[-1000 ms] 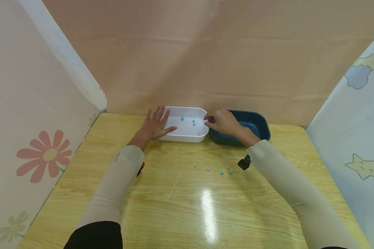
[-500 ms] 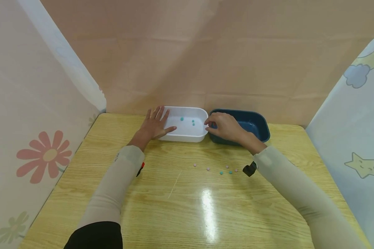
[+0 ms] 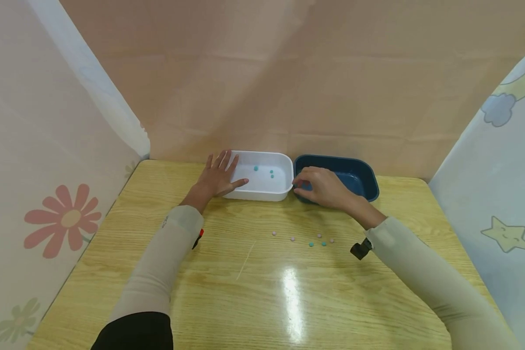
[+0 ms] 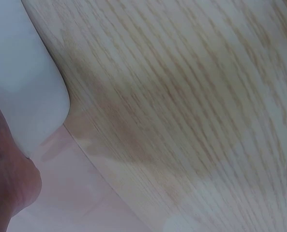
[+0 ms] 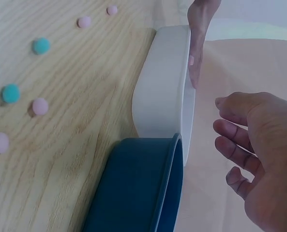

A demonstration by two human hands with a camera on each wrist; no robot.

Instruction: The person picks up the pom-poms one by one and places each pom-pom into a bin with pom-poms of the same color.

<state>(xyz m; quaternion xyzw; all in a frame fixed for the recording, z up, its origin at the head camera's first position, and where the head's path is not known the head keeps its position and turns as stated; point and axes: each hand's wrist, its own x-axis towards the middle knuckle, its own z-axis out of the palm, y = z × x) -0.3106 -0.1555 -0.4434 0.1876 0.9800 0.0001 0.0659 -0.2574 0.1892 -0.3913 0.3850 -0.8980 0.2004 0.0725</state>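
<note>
My left hand (image 3: 216,179) lies spread over the left end of a white plastic tub (image 3: 260,195), its fingers straight across the rim. Inside that tub are 3 small teal balls (image 3: 255,168). The right hand (image 3: 324,188) hovers over the left part of a dark blue tub (image 3: 362,176); its fingers are loosely bent. In the right wrist view, this hand (image 5: 266,150) shows a gap between thumb and fingers and holds nothing visible. On the table in front lie several small pink balls (image 3: 292,238) and two teal balls (image 3: 311,244).
Both tubs stand side by side at the back of the wooden table (image 3: 201,291), close to a brown paper backdrop (image 3: 262,97). Printed panels flank the table, one with a red flower (image 3: 70,218), the other with a yellow star (image 3: 509,234).
The right hand has drawn back from the white tub's right end, toward the person and slightly right, over the blue tub. The left hand and the balls have stayed put.
</note>
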